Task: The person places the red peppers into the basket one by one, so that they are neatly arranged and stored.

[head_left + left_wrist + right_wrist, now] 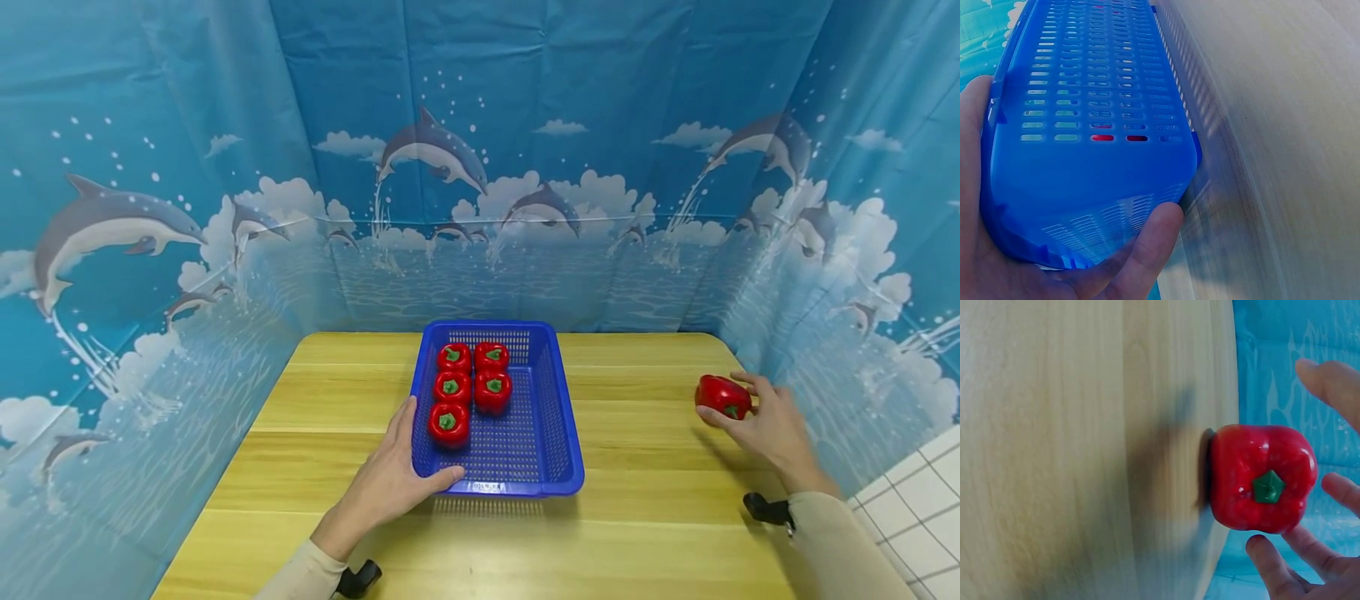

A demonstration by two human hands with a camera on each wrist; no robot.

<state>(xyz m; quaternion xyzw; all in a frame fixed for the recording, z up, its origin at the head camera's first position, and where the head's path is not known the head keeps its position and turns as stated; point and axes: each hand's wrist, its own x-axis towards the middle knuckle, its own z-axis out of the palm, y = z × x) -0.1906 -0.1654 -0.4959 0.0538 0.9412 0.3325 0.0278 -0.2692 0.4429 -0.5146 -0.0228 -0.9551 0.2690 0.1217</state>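
Observation:
A blue plastic basket point(525, 417) stands on the table with several red bell peppers point(452, 387) in its left part, green stems up. At its front left corner, my left hand point(393, 471) holds the rim, thumb along the front and fingers along the left side. In the left wrist view, a fingertip point(1163, 228) touches the basket wall point(1085, 175). Far to the right, another red bell pepper point(1260, 478) lies on its side on the table, stem towards me. My right hand point(776, 429) is around it, fingers spread; the right wrist view shows gaps between some fingers and the pepper.
The wooden table point(637, 467) extends on both sides of the basket. A blue dolphin-print curtain point(487, 275) hangs behind it and along both sides. White tiles point(918, 492) show at the lower right, beyond the table's right edge.

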